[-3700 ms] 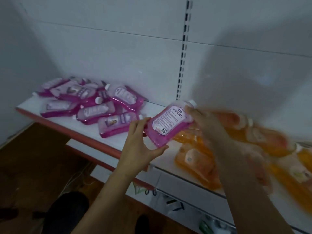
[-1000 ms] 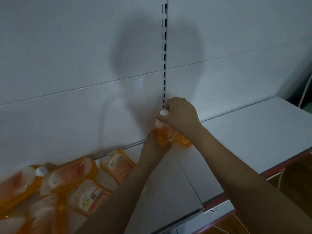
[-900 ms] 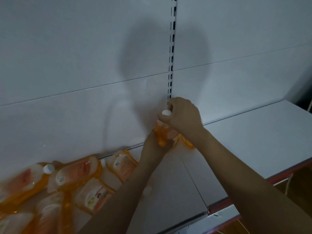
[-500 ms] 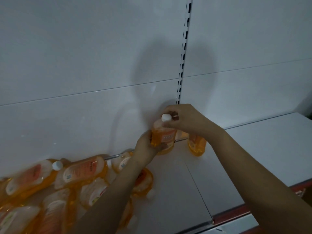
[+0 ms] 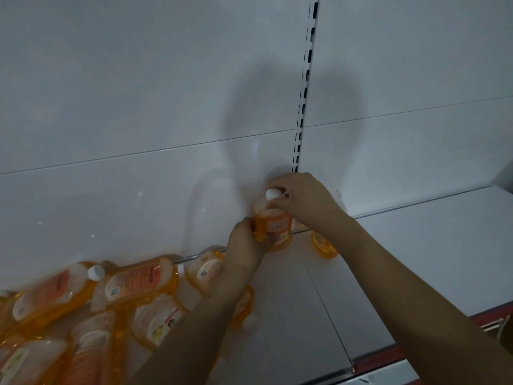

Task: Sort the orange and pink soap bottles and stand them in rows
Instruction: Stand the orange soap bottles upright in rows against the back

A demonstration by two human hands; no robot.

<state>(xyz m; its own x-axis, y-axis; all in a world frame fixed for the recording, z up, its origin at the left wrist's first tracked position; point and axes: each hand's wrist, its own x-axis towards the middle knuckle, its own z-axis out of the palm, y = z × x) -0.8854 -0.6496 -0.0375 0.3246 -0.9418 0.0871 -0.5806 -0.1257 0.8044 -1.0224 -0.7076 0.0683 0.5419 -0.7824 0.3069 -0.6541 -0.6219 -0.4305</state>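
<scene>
A heap of orange bottles [image 5: 133, 282] lies left on the white shelf [image 5: 416, 259]; the upright orange bottle [image 5: 273, 226] stands against the back panel [image 5: 138, 107]; left hand [image 5: 247, 245] grips its base, right hand [image 5: 302, 198] pinches its white cap [image 5: 273, 193].

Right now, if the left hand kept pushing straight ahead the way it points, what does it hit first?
The left hand already grips the upright orange bottle. Past that, likely the white back panel just behind, though depth is hard to judge.
</scene>
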